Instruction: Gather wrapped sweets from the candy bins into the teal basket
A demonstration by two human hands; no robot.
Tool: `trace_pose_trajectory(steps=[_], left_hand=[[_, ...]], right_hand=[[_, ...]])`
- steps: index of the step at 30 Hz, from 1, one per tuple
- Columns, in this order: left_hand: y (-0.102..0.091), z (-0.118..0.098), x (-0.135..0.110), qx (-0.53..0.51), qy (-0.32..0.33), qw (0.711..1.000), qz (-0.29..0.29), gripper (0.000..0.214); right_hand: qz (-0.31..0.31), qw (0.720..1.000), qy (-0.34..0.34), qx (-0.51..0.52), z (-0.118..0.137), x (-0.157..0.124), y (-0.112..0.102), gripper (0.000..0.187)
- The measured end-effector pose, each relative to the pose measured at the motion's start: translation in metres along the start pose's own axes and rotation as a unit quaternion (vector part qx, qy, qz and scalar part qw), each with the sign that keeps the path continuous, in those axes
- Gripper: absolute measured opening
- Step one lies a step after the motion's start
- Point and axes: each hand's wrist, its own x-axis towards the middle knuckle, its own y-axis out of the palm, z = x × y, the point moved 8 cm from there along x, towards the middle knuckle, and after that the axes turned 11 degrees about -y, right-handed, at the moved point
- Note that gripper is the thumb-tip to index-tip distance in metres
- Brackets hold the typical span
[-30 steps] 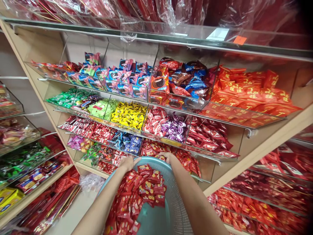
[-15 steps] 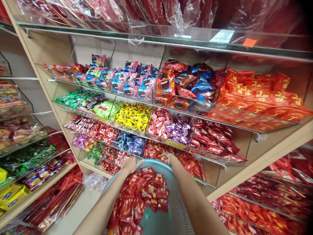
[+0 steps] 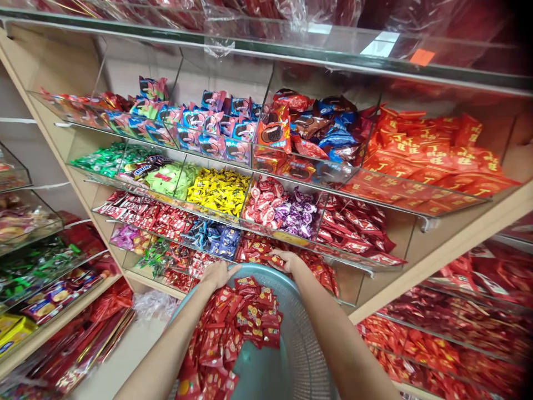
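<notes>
A teal plastic basket (image 3: 300, 319) with a perforated wall holds many small red candy packets (image 3: 250, 311), heaped toward its left and far side; part of its smooth bottom shows. My left hand (image 3: 217, 273) grips the far-left rim, thumb lying along the edge and the other fingers partly hidden. My right hand (image 3: 290, 260) is at the far-right rim, its fingers apart and pointing left, beside similar red packets (image 3: 259, 250) in the lowest shelf bin. I see nothing held in it, though its fingertips are small and partly lost against the packets.
Tilted clear bins with glass fronts fill the wooden shelf: yellow candies (image 3: 220, 191), purple-wrapped candies (image 3: 300, 214), orange packets (image 3: 428, 147) and wrapped cookies (image 3: 272, 133). A glass shelf (image 3: 266, 41) runs above. Clear plastic bags (image 3: 155, 306) lie on the floor at left.
The shelves have shifted left and slightly up in view. My hands and the basket sit slightly higher and left in the picture, with both hands still at the rim.
</notes>
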Motion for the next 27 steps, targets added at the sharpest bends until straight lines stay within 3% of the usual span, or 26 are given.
trace_pose_trajectory(steps=[7, 11, 13, 15, 21, 25, 27], left_hand=[[0.001, 0.001, 0.003, 0.003, -0.002, 1.0, -0.007, 0.079], [0.001, 0.0, 0.003, 0.0, -0.001, 1.0, -0.007, 0.079], [0.001, 0.0, 0.004, 0.0, -0.005, 1.0, -0.008, 0.079], [0.001, 0.001, 0.004, 0.001, -0.011, 1.0, -0.007, 0.079], [0.004, 0.002, 0.006, 0.013, -0.001, 1.0, -0.013, 0.076], [0.005, 0.001, 0.007, 0.024, 0.011, 0.999, -0.019, 0.074], [0.004, -0.001, 0.006, 0.027, 0.016, 0.999, -0.02, 0.074]], right_hand=[[0.022, 0.996, -0.057, 0.063, 0.005, -0.035, 0.005, 0.017], [0.014, 0.983, -0.161, 0.092, 0.009, -0.069, 0.007, 0.042], [0.047, 0.967, -0.23, 0.096, 0.009, -0.092, 0.015, 0.054], [0.109, 0.957, -0.252, 0.097, 0.0, -0.115, 0.03, 0.057], [0.208, 0.945, -0.226, 0.108, -0.028, -0.156, 0.057, 0.062], [0.229, 0.941, -0.192, 0.162, -0.037, -0.152, 0.058, 0.056], [0.21, 0.937, -0.191, 0.204, -0.038, -0.143, 0.05, 0.048]])
